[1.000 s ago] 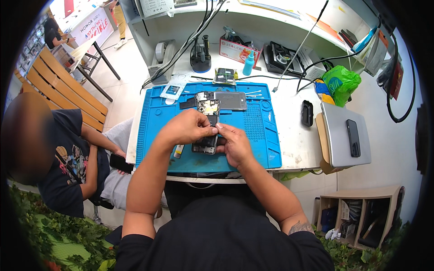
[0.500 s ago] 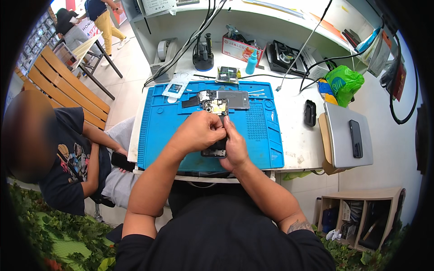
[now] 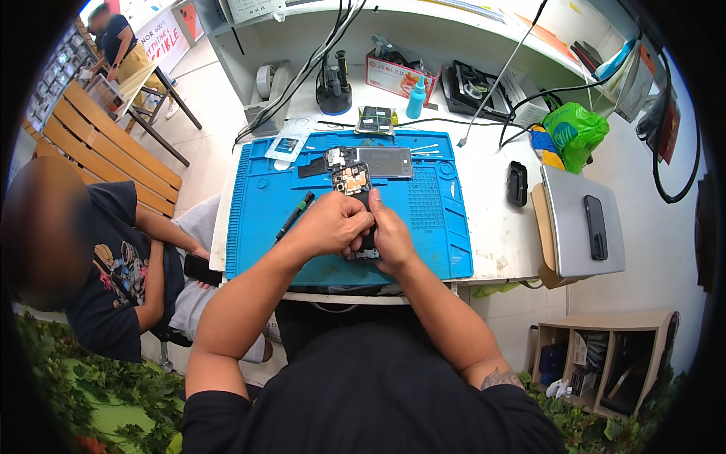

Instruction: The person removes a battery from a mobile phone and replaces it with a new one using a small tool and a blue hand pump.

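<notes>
- Far left: a seated person [image 3: 113, 253] in a dark printed T-shirt had a black phone [image 3: 202, 270] in hand, beside the white bench [image 3: 493, 242].
- Blue mat [image 3: 253, 227] covered the bench in front of me; a pale card [image 3: 291, 145] lay across its upper left edge.
- Dark pen-shaped tool [image 3: 295, 216] slanted over the mat, just left of my left hand [image 3: 338, 223].
- Flat black piece [image 3: 311, 168] lay near the top of the mat, beside the opened phone.
- My left hand had its fingers curled in over the phone's middle; I could not tell what, if anything, they pinched.
- Opened phone [image 3: 351, 178] was between my hands above the mat, inner parts bared at its top end, its middle mostly covered by my fingers.
- Grey phone-shaped panel [image 3: 387, 162] lay flat on the mat, beyond the opened phone and to its right.
- My right hand [image 3: 392, 236] gripped the opened phone along its right side, thumb pointing up the edge.
- Light blue bottle [image 3: 416, 98] stood behind the mat; white swabs [image 3: 426, 150] lay at the mat's upper right.
- Black case [image 3: 517, 184] sat on the bench, well apart from my hands.
- Far right: another black phone [image 3: 595, 227] rested on a silver laptop [image 3: 563, 238], near a green bag [image 3: 578, 135].
</notes>
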{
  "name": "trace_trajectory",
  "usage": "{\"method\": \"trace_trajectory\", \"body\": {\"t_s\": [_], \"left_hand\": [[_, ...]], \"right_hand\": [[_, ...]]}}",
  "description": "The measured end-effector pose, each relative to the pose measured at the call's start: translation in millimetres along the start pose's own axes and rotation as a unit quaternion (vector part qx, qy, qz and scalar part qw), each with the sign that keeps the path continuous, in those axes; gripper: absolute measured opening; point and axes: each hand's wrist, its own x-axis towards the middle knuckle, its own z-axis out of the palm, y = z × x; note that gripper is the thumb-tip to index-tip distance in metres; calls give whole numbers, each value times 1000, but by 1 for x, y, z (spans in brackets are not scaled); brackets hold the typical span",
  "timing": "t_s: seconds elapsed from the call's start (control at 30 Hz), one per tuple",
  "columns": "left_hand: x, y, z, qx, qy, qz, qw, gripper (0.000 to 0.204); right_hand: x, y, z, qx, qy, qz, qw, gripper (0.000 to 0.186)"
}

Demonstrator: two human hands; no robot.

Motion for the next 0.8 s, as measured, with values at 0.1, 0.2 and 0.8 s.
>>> {"method": "trace_trajectory", "body": {"t_s": [0.1,0.2,0.8], "left_hand": [[0,-5,3,-13,11,18,1000,40],[1,-17,7,-45,19,40,998,37],[-5,-43,10,-154,36,94,983,30]], "right_hand": [[2,3,-4,-25,6,-14,1000,70],[-3,-4,2,-52,15,-25,998,70],[0,-4,4,-26,19,-38,999,58]]}}
